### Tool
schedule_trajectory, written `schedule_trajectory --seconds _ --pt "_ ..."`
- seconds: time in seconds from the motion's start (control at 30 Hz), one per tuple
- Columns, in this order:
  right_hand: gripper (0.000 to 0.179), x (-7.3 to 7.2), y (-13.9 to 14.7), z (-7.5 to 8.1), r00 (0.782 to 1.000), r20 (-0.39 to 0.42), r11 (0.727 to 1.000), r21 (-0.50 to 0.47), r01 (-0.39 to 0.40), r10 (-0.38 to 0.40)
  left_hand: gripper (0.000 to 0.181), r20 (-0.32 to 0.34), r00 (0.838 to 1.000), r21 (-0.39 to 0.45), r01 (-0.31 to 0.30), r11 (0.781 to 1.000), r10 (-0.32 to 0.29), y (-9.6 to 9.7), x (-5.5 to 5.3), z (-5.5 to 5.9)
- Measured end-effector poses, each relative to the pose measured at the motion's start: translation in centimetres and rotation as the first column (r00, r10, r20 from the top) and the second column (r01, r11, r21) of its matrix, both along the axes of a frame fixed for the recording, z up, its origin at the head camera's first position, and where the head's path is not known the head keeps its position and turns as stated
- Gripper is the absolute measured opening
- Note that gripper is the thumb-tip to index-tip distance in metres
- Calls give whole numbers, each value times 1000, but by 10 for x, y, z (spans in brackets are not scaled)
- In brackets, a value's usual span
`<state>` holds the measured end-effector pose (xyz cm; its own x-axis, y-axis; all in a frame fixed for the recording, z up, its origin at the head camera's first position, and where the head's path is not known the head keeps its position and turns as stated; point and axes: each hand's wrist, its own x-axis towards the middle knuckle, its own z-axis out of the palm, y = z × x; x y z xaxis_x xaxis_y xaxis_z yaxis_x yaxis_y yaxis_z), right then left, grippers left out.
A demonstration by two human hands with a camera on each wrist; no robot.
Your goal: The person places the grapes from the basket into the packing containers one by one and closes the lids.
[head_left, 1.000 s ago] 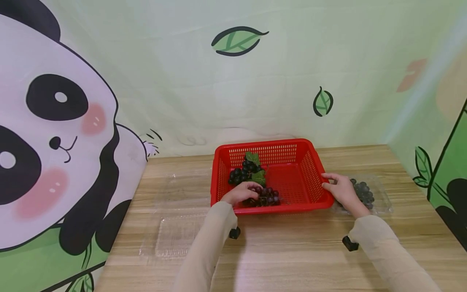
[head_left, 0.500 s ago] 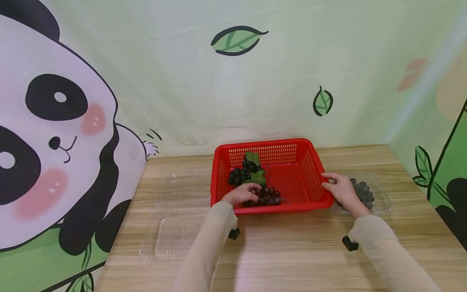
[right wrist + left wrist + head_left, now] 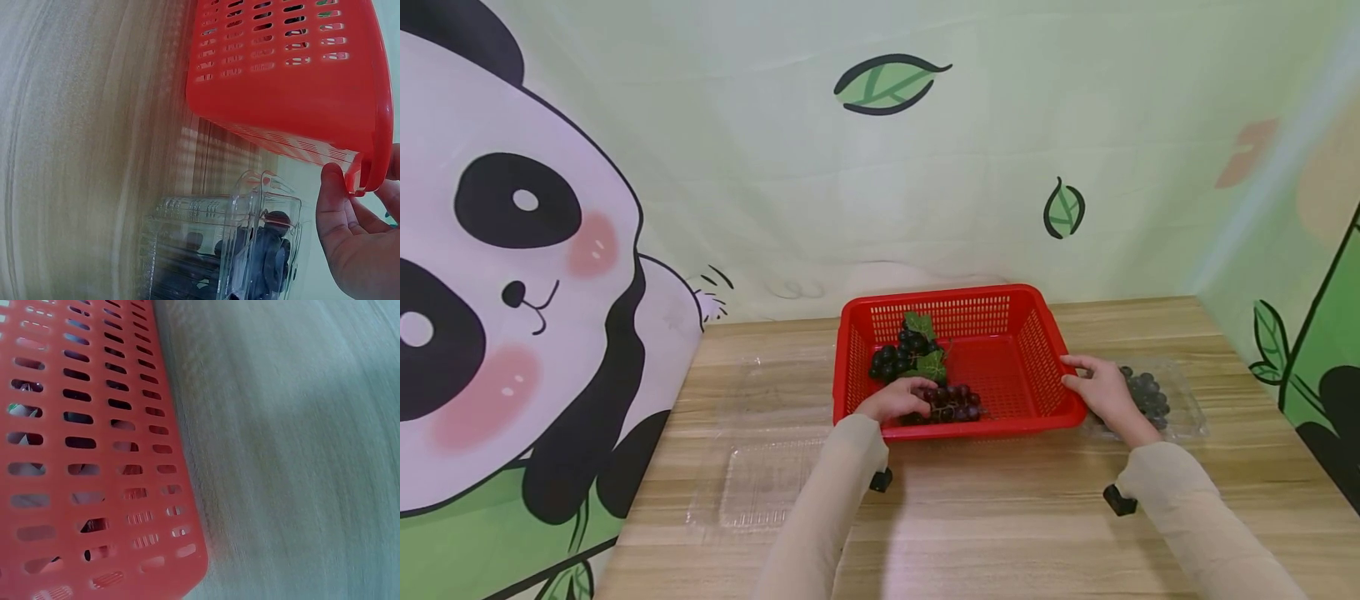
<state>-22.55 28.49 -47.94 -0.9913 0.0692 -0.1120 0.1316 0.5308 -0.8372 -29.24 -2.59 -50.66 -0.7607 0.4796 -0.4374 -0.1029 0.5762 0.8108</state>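
A red plastic basket (image 3: pixel 1000 428) with slotted walls stands on the wooden table. Inside it, near the front wall, my left hand (image 3: pixel 893 401) holds the left end of a bunch of dark red grapes (image 3: pixel 958 404), its fingertips partly hidden among them. Behind this bunch, a bunch of black grapes (image 3: pixel 887 362) with green leaves lies on the basket's left side. At the right end, my right hand (image 3: pixel 1105 392) grips the basket's rim, thumb outside the wall in the right wrist view. The left wrist view has only the basket's slotted outer wall (image 3: pixel 94 469), and the left hand is out of it.
A clear plastic box (image 3: pixel 1187 408) with dark grapes inside stands on the table just right of the basket, partly behind the right hand. To the left lies a clear plastic container (image 3: pixel 760 492). A panda-printed cloth backdrop (image 3: pixel 760 167) rises behind the table.
The dark red grapes have shifted and turned slightly to the right under my left hand. My right hand has stayed on the basket's rim, and the basket has not moved.
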Motion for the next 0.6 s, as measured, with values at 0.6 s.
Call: schedule_trajectory --seconds 0.6 --pt "43 1 0 0 1000 -3 1000 -22 -6 6 60 -30 994 -68 103 992 -105 0 1 3"
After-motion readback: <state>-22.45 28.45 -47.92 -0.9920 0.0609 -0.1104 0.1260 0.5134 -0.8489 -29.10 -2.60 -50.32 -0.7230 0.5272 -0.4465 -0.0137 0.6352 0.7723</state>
